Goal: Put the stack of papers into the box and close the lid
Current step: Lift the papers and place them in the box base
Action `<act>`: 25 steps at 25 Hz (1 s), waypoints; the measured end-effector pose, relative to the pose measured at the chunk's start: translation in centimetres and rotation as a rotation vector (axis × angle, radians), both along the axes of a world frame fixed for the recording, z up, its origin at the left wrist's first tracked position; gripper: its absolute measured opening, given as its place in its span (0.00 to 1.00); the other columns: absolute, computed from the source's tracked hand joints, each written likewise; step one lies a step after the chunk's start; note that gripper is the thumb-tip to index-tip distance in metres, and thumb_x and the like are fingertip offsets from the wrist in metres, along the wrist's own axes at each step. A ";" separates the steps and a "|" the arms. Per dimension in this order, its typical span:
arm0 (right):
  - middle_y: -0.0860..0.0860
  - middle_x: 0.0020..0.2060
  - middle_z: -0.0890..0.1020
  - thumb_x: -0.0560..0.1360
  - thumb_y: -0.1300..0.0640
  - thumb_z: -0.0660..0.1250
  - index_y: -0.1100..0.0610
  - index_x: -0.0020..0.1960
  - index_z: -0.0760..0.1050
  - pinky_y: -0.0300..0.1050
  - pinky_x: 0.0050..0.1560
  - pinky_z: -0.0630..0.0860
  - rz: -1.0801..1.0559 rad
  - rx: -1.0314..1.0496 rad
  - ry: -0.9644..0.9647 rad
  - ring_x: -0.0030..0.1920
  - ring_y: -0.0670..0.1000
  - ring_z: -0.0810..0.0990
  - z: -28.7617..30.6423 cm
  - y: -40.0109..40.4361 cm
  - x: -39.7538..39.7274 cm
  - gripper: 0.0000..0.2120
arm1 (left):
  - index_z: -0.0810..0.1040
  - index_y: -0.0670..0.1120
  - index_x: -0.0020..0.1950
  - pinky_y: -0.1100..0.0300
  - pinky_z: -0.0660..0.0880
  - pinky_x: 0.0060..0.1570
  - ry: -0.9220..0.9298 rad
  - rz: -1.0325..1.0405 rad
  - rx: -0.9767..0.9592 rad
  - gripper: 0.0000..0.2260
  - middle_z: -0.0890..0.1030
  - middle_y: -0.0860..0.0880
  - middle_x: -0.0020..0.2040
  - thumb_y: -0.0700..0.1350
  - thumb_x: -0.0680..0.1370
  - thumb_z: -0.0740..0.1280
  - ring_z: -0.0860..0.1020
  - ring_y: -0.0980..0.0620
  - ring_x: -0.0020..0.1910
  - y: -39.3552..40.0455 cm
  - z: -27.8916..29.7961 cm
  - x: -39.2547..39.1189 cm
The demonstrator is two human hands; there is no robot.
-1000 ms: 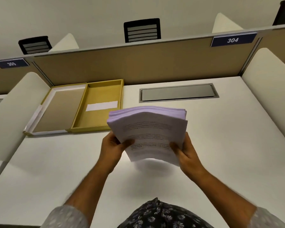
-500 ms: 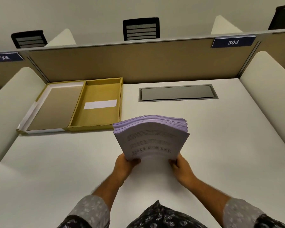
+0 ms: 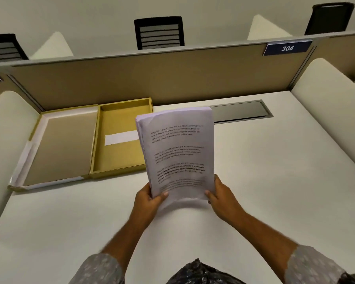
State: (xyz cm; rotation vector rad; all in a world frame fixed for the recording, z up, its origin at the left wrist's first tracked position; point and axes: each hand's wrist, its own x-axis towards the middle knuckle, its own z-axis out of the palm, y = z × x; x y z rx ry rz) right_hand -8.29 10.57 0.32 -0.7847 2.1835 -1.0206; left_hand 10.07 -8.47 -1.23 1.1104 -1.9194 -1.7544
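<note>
A thick stack of printed white papers [image 3: 176, 152] stands almost upright above the desk, printed face toward me. My left hand [image 3: 150, 198] grips its lower left corner and my right hand [image 3: 221, 196] grips its lower right corner. The yellow box [image 3: 115, 158] lies open at the back left, with a white strip on its floor. Its lid [image 3: 59, 148] lies flat, joined to the box's left side, inner face up. The stack's left edge overlaps the box's right wall in view.
A white desk [image 3: 275, 181] is bounded by a tan back partition [image 3: 152, 78] and rounded white side dividers [image 3: 326, 103]. A grey cable hatch [image 3: 242, 111] is set in the desk at the back right. A sign reads 304.
The stack has tipped from lying fairly flat to standing nearly upright. Both hands have shifted to its bottom corners and moved it toward the box.
</note>
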 end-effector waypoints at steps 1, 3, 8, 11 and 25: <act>0.51 0.68 0.79 0.83 0.60 0.63 0.51 0.77 0.64 0.57 0.62 0.84 0.010 0.001 -0.015 0.65 0.56 0.82 0.6 -1.8 0.5 0.23 | 0.82 0.51 0.63 0.53 0.86 0.53 0.008 0.007 0.027 0.17 0.88 0.55 0.57 0.37 0.77 0.76 0.87 0.53 0.55 -1.8 0.6 0.7; 0.51 0.66 0.79 0.83 0.61 0.63 0.52 0.76 0.65 0.55 0.55 0.87 0.032 -0.015 -0.045 0.62 0.57 0.83 1.9 -5.5 1.4 0.22 | 0.81 0.50 0.64 0.42 0.87 0.48 0.009 0.013 0.087 0.17 0.88 0.49 0.58 0.37 0.77 0.77 0.88 0.44 0.54 -5.5 2.2 1.9; 0.55 0.71 0.77 0.84 0.63 0.61 0.55 0.77 0.65 0.51 0.58 0.85 0.050 -0.070 -0.038 0.65 0.58 0.80 4.6 -16.4 1.7 0.22 | 0.74 0.50 0.71 0.46 0.85 0.34 0.045 0.071 0.019 0.26 0.85 0.47 0.61 0.43 0.74 0.76 0.87 0.41 0.54 -15.3 5.8 2.3; 0.56 0.70 0.77 0.83 0.63 0.62 0.58 0.75 0.67 0.50 0.64 0.80 0.048 -0.019 0.009 0.62 0.57 0.80 4.7 -23.3 0.7 0.20 | 0.72 0.50 0.74 0.47 0.85 0.34 0.022 0.120 0.043 0.25 0.83 0.46 0.65 0.37 0.79 0.73 0.84 0.40 0.59 -21.3 5.3 0.8; 0.59 0.64 0.81 0.85 0.59 0.61 0.60 0.73 0.70 0.50 0.59 0.81 -0.052 0.187 0.023 0.53 0.56 0.80 -4.0 -31.5 -0.6 0.17 | 0.64 0.47 0.81 0.36 0.80 0.62 -0.170 0.244 -0.026 0.26 0.78 0.44 0.72 0.42 0.84 0.67 0.79 0.39 0.66 -26.5 -4.1 -1.6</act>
